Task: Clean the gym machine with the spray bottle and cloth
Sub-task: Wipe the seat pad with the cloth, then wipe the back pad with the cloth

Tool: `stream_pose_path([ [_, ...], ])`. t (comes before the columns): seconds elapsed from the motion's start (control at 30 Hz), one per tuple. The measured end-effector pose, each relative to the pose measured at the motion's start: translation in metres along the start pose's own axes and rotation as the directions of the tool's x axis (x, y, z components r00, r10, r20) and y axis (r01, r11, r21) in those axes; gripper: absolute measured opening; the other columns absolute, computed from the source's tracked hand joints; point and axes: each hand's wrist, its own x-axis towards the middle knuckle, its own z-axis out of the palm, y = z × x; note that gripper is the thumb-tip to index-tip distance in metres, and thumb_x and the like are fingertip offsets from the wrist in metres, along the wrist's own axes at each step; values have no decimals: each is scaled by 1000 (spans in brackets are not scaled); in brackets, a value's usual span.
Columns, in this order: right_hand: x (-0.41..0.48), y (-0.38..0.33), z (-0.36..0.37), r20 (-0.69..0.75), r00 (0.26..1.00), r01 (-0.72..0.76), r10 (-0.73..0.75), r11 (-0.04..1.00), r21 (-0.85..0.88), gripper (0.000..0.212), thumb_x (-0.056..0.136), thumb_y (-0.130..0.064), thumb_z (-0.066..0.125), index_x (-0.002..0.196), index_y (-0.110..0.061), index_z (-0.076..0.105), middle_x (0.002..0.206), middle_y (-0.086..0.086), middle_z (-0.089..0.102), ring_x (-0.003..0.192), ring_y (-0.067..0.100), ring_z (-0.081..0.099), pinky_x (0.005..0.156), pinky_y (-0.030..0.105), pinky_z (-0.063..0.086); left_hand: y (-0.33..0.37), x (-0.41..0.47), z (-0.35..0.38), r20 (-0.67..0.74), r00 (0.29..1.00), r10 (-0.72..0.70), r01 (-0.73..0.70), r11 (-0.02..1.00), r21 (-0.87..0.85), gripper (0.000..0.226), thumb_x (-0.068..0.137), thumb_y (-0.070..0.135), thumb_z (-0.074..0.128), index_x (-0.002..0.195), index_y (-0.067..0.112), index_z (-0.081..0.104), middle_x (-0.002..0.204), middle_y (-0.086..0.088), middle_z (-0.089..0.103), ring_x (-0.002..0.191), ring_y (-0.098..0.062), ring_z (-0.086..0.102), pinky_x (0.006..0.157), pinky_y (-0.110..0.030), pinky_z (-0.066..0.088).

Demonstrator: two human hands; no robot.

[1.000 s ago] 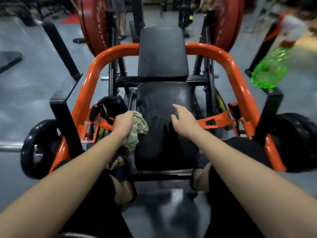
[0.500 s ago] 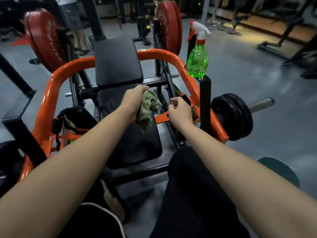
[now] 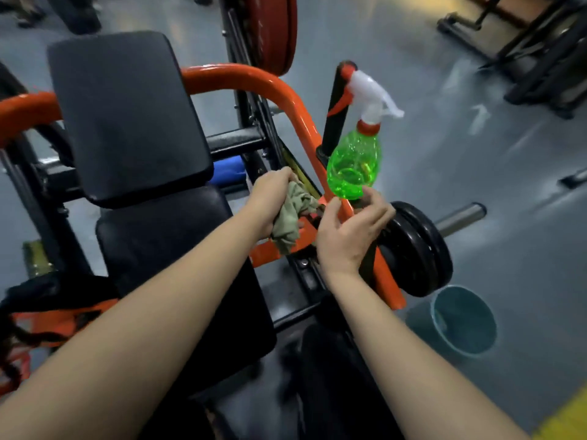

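The gym machine has an orange tube frame (image 3: 279, 90), a black back pad (image 3: 127, 112) and a black seat pad (image 3: 165, 249). My left hand (image 3: 273, 198) grips a crumpled pale green cloth (image 3: 292, 217) against the orange frame at the seat's right side. A green spray bottle (image 3: 354, 168) with a white and orange trigger head stands on the machine's right side. My right hand (image 3: 352, 233) is just below the bottle, fingers spread and curved, fingertips near its base without closing round it.
A black weight plate (image 3: 422, 249) on a steel bar (image 3: 460, 217) sits right of my right hand. A teal bucket (image 3: 463, 319) stands on the grey floor below it. A red plate (image 3: 273, 30) hangs behind the frame. Other gym equipment (image 3: 540, 49) stands far right.
My view has swung right and closer. My left hand carried the cloth from the seat to the right frame. My right hand left the frame and rose to the bottle's base.
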Motion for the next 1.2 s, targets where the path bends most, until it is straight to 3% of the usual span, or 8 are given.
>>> stream_pose_path([
  [0.23,94,-60,-24,396,897,-158,199,978,-134,93,91,-61,63,160,-19,17,163,1,22,149,23,28,121,44,27,81,-29,13,79,981,-175,165,979,121,25,84,14,50,98,5,68,89,-25,66,69,-35,69,62,-41,57],
  [0.37,119,-73,-13,528,788,-258,316,949,-182,67,87,-73,51,124,-19,62,119,2,67,113,24,62,98,48,52,87,-44,44,137,956,-259,250,965,77,35,90,15,47,116,0,65,89,-23,65,59,-28,65,47,-32,52],
  [0.57,111,-102,-7,511,859,63,10,990,-125,31,85,-48,73,102,-21,72,96,-9,69,95,22,54,82,41,43,104,-31,20,55,923,-381,382,924,3,35,94,22,43,106,0,68,80,-20,65,54,-26,62,50,-31,54],
  [0.67,99,-133,17,505,853,-102,133,991,-89,33,79,-39,84,103,-24,67,92,-5,63,90,12,49,83,36,45,103,-28,-24,36,895,-444,442,896,52,27,94,26,50,102,8,68,89,-21,69,73,-32,68,70,-43,57],
  [0.83,66,-168,90,761,595,-318,260,945,-75,59,84,-34,80,138,-29,57,109,-23,58,104,-3,50,92,8,38,105,-32,-126,90,873,-480,487,869,-89,32,92,27,45,92,6,69,73,-16,64,56,-27,60,50,-29,51],
  [0.97,15,-200,153,867,345,-407,360,890,-208,37,84,-26,58,119,-28,70,105,-12,69,99,13,63,91,32,50,112,-41,-211,-172,896,-409,412,911,-18,33,88,24,51,97,2,74,88,-22,71,69,-31,65,63,-37,55],
  [1.07,-15,-235,187,858,336,-321,390,903,-285,30,81,-28,53,104,-30,71,119,-3,58,113,22,54,104,37,44,136,-54,-260,-397,860,-320,357,934,22,33,89,21,53,103,-2,70,94,-25,72,71,-33,68,59,-36,56],
  [1.2,-31,-280,227,831,331,-419,446,859,-294,14,87,-19,55,93,-24,67,108,1,66,104,27,63,92,39,52,176,-72,-317,-382,878,-287,314,949,8,30,91,18,48,103,-5,63,83,-25,64,59,-33,64,50,-34,53],
])
